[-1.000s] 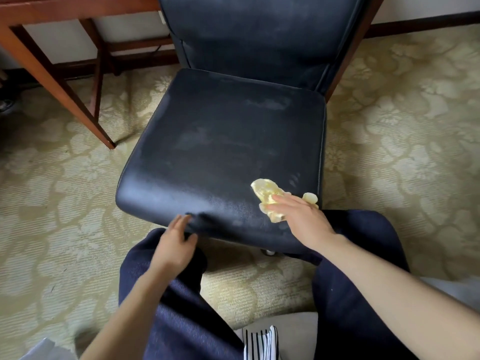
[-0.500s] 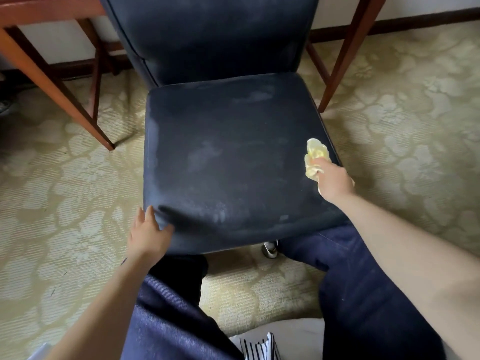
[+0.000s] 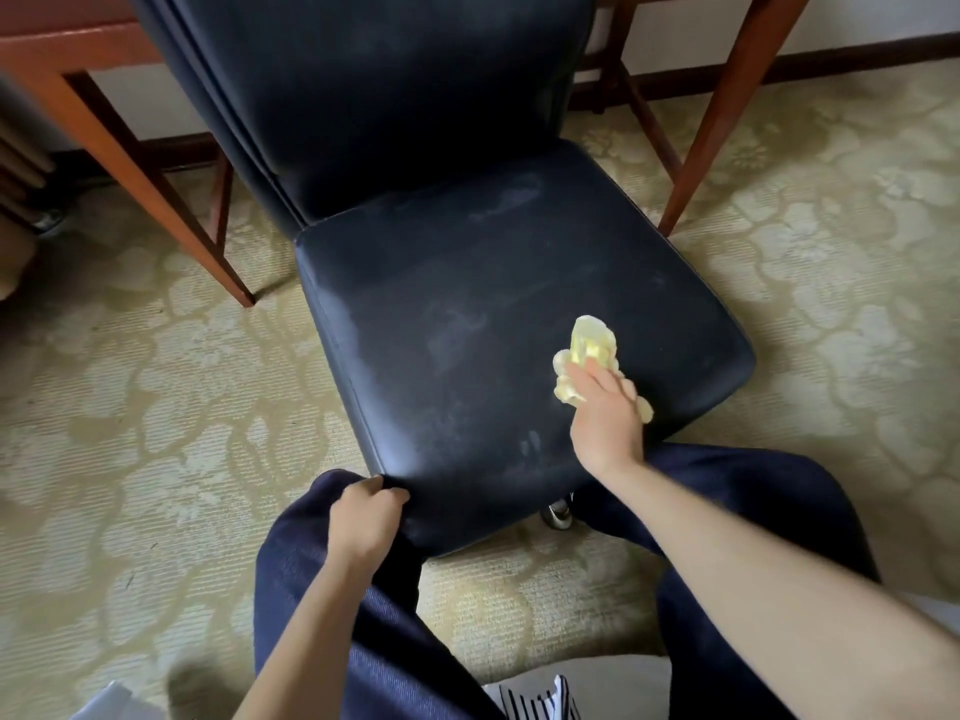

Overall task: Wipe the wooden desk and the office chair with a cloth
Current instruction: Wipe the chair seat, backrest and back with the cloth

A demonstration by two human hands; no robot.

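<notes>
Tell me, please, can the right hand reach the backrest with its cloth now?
Probably yes: the right hand presses the cloth on the seat, with nothing between it and the backrest.

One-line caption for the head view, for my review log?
Right hand presses a yellow cloth on the dark chair seat while the left hand grips its front corner.

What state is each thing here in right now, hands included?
office chair: upright, seat streaked with pale smears.
yellow cloth: crumpled, lying on the seat.
right hand: presses down on the cloth.
left hand: grips the seat's front corner.
wooden desk: standing behind the chair; only legs and an edge show.
</notes>
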